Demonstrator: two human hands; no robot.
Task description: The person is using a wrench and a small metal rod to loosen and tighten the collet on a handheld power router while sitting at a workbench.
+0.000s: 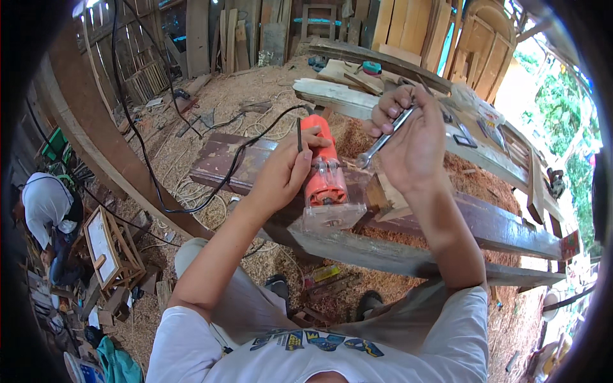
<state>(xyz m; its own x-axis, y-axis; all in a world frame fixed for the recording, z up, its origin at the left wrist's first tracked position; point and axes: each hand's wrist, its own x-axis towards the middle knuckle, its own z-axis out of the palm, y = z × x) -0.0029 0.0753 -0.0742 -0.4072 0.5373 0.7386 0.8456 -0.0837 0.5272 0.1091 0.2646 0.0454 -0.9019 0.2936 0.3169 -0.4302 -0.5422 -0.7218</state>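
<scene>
You have a floor [271, 86] strewn with shavings spread all around you; tall boards [405, 25] lean along its far side, and a thick wooden post [89, 127] bows across your left. Before you a long reddish-brown plank [491, 230] runs from left to right; a grey beam [383, 249] lies along its near side, and a pale plank [338, 94] lies beyond it, near your right hand in the view. Well off to your left another person [51, 210], in a white head covering, bends beside a wooden frame [105, 246] with a white panel.

The black cord [239, 156] loops in from the upper left and ends at the far end of the orange power tool [329, 191]; that tool is in front of you, over the reddish-brown plank, its clear base [332, 220] turned toward you; whether it rests on the wood, you cannot tell from here. Just right of it sits a small wood block [383, 195].

Your left hand [287, 169] is closed on the tool's upper body, fingers over the top; your right hand [412, 131] is clamped on a shiny wrench [389, 134], whose ring end slants down to just beside the tool; whether they touch is unclear. A thin dark rod [299, 131] stands up at your left thumb and fingers.
</scene>
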